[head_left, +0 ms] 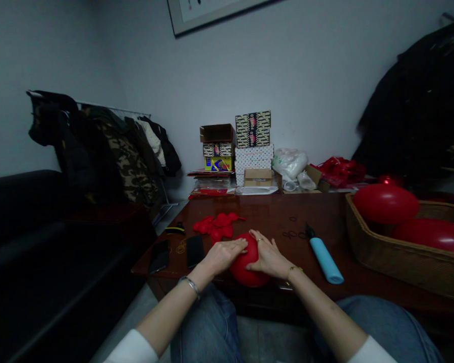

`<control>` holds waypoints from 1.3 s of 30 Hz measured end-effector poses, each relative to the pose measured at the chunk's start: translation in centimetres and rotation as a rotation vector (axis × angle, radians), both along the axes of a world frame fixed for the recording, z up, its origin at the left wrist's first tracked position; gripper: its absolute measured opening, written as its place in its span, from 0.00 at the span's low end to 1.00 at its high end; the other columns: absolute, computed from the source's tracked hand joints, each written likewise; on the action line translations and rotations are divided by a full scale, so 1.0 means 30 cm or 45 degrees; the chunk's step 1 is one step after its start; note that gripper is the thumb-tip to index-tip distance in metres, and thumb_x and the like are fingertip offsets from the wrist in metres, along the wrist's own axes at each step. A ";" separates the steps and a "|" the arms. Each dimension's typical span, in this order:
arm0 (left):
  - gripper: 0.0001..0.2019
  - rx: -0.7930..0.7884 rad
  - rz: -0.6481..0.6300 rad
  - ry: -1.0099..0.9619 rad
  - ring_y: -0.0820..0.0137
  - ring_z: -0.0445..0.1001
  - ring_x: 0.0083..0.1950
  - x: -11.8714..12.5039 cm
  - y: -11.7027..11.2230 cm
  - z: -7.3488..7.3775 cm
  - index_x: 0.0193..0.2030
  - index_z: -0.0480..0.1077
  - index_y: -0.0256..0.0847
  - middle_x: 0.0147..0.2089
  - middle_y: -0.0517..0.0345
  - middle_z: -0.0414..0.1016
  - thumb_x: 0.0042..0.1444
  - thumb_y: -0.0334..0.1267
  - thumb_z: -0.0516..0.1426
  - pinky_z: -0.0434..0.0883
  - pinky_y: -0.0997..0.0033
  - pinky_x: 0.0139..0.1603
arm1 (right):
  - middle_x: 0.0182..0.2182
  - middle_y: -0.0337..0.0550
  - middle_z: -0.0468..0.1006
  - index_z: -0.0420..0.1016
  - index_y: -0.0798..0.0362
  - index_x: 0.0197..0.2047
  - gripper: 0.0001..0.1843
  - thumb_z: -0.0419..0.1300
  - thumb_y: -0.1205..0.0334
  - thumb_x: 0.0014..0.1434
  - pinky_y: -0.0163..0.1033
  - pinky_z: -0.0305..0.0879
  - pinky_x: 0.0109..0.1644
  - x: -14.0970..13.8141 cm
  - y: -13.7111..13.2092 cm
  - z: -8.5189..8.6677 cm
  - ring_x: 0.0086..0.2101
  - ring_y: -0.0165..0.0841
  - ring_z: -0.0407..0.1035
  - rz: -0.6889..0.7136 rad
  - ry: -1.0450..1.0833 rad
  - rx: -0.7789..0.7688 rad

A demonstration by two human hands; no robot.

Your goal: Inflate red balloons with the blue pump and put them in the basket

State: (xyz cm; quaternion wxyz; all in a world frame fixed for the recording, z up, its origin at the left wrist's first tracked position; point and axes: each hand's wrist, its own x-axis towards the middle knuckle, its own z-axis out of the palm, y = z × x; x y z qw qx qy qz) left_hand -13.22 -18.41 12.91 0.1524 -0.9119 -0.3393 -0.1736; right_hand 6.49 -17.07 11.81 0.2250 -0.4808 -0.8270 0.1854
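Observation:
A small inflated red balloon (246, 269) rests at the near edge of the dark wooden table (272, 212). My left hand (223, 254) lies over its left top, fingers curled against it. My right hand (268, 257), with a ring and a bracelet, covers its right side, fingers wrapped round it. Just behind the balloon lies a heap of flat red balloons (217, 226). A light blue hand pump (324, 256) lies on the table to the right of my right hand.
A wicker basket (386, 254) at the right holds inflated red balloons (386, 202). Two dark phones (177, 253) and rubber bands lie at the table's left. Boxes (249, 148) and plastic bags are stacked at the back. A black sofa (41, 242) and a clothes rack stand on the left.

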 end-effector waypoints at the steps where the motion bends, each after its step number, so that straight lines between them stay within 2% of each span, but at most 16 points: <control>1: 0.15 0.013 0.024 -0.005 0.71 0.70 0.55 0.005 0.000 -0.006 0.54 0.66 0.37 0.54 0.49 0.72 0.62 0.35 0.48 0.68 0.70 0.54 | 0.63 0.57 0.51 0.43 0.54 0.65 0.56 0.66 0.49 0.38 0.62 0.38 0.61 0.006 0.001 0.001 0.63 0.44 0.41 0.002 0.004 -0.006; 4: 0.15 0.068 0.179 -0.008 0.68 0.74 0.50 0.016 -0.005 -0.014 0.52 0.67 0.34 0.50 0.45 0.74 0.63 0.36 0.47 0.71 0.70 0.49 | 0.64 0.54 0.49 0.50 0.54 0.63 0.45 0.63 0.52 0.44 0.60 0.41 0.62 0.017 -0.010 -0.014 0.63 0.43 0.40 -0.060 0.029 0.049; 7: 0.16 0.042 0.435 -0.007 0.67 0.77 0.44 0.025 -0.015 -0.015 0.52 0.67 0.33 0.45 0.43 0.76 0.64 0.38 0.45 0.73 0.72 0.42 | 0.63 0.53 0.52 0.56 0.55 0.60 0.33 0.56 0.59 0.52 0.55 0.45 0.62 0.006 -0.038 -0.053 0.63 0.40 0.43 -0.123 0.063 0.224; 10: 0.17 -0.043 0.660 -0.007 0.68 0.78 0.36 0.044 -0.031 -0.019 0.51 0.67 0.35 0.40 0.45 0.78 0.64 0.39 0.44 0.71 0.75 0.34 | 0.63 0.54 0.52 0.52 0.58 0.63 0.33 0.51 0.62 0.53 0.53 0.44 0.63 -0.035 -0.068 -0.093 0.63 0.39 0.41 -0.108 0.031 0.334; 12: 0.17 -0.074 0.715 0.004 0.67 0.78 0.35 0.063 -0.046 -0.021 0.51 0.67 0.36 0.39 0.46 0.78 0.64 0.39 0.43 0.70 0.76 0.32 | 0.65 0.55 0.47 0.48 0.59 0.65 0.39 0.54 0.56 0.52 0.56 0.40 0.63 -0.069 -0.079 -0.109 0.64 0.43 0.36 -0.182 -0.021 0.367; 14: 0.18 -0.093 0.709 0.018 0.67 0.77 0.35 0.081 -0.062 -0.018 0.51 0.68 0.37 0.38 0.46 0.78 0.64 0.40 0.42 0.70 0.75 0.32 | 0.65 0.58 0.44 0.47 0.61 0.65 0.44 0.56 0.49 0.50 0.61 0.36 0.62 -0.097 -0.078 -0.112 0.64 0.46 0.32 -0.294 -0.061 0.401; 17: 0.17 -0.099 0.677 0.035 0.67 0.78 0.34 0.087 -0.077 -0.002 0.50 0.68 0.38 0.36 0.47 0.78 0.64 0.41 0.43 0.71 0.74 0.32 | 0.65 0.59 0.44 0.51 0.60 0.63 0.42 0.55 0.46 0.51 0.64 0.34 0.61 -0.114 -0.064 -0.105 0.64 0.48 0.34 -0.405 -0.068 0.441; 20: 0.16 -0.043 0.628 0.033 0.66 0.78 0.37 0.061 -0.070 0.021 0.51 0.67 0.38 0.39 0.47 0.78 0.64 0.40 0.44 0.72 0.72 0.36 | 0.64 0.56 0.47 0.54 0.52 0.62 0.40 0.59 0.47 0.49 0.65 0.38 0.59 -0.104 -0.051 -0.091 0.63 0.49 0.37 -0.374 -0.045 0.394; 22: 0.16 0.019 0.507 0.030 0.66 0.76 0.45 0.037 -0.053 0.031 0.53 0.66 0.36 0.47 0.45 0.76 0.63 0.37 0.46 0.72 0.70 0.43 | 0.63 0.53 0.51 0.53 0.48 0.62 0.43 0.62 0.50 0.45 0.66 0.40 0.59 -0.091 -0.045 -0.076 0.62 0.49 0.40 -0.309 -0.030 0.312; 25: 0.16 0.107 0.197 0.057 0.67 0.67 0.58 0.010 -0.018 0.022 0.55 0.64 0.34 0.57 0.45 0.68 0.63 0.33 0.46 0.66 0.67 0.57 | 0.62 0.51 0.53 0.44 0.48 0.66 0.50 0.63 0.53 0.43 0.65 0.38 0.60 -0.067 -0.033 -0.046 0.62 0.47 0.41 -0.183 0.019 0.154; 28: 0.16 0.122 0.029 0.061 0.70 0.65 0.60 0.003 0.013 -0.013 0.56 0.64 0.34 0.58 0.46 0.67 0.63 0.33 0.47 0.65 0.69 0.58 | 0.64 0.53 0.48 0.31 0.51 0.67 0.59 0.64 0.55 0.41 0.63 0.34 0.61 -0.034 -0.012 -0.018 0.63 0.44 0.39 -0.055 0.071 -0.016; 30: 0.16 0.133 0.054 0.033 0.70 0.69 0.56 0.005 0.027 -0.037 0.55 0.65 0.34 0.55 0.46 0.71 0.63 0.33 0.47 0.68 0.70 0.55 | 0.65 0.54 0.45 0.28 0.52 0.67 0.61 0.64 0.56 0.41 0.62 0.33 0.62 -0.010 -0.001 -0.008 0.64 0.43 0.38 -0.012 0.083 -0.081; 33: 0.14 0.191 0.250 -0.028 0.67 0.75 0.48 0.017 0.033 -0.051 0.51 0.67 0.32 0.49 0.43 0.75 0.62 0.35 0.48 0.72 0.69 0.47 | 0.66 0.53 0.42 0.32 0.55 0.67 0.53 0.60 0.57 0.46 0.58 0.34 0.63 0.009 -0.003 -0.014 0.64 0.41 0.34 -0.052 0.099 -0.039; 36: 0.13 0.181 0.461 -0.021 0.66 0.77 0.42 0.041 0.019 -0.039 0.49 0.68 0.31 0.44 0.43 0.77 0.63 0.34 0.47 0.74 0.72 0.39 | 0.66 0.52 0.41 0.39 0.57 0.67 0.46 0.56 0.58 0.49 0.55 0.35 0.64 -0.012 -0.029 -0.040 0.64 0.39 0.32 -0.071 0.074 0.081; 39: 0.13 0.117 0.599 0.007 0.67 0.78 0.35 0.072 -0.007 -0.022 0.48 0.69 0.33 0.39 0.46 0.78 0.63 0.34 0.46 0.73 0.73 0.32 | 0.66 0.54 0.42 0.41 0.57 0.66 0.49 0.59 0.51 0.47 0.60 0.34 0.63 -0.069 -0.054 -0.076 0.64 0.43 0.32 -0.086 -0.001 0.169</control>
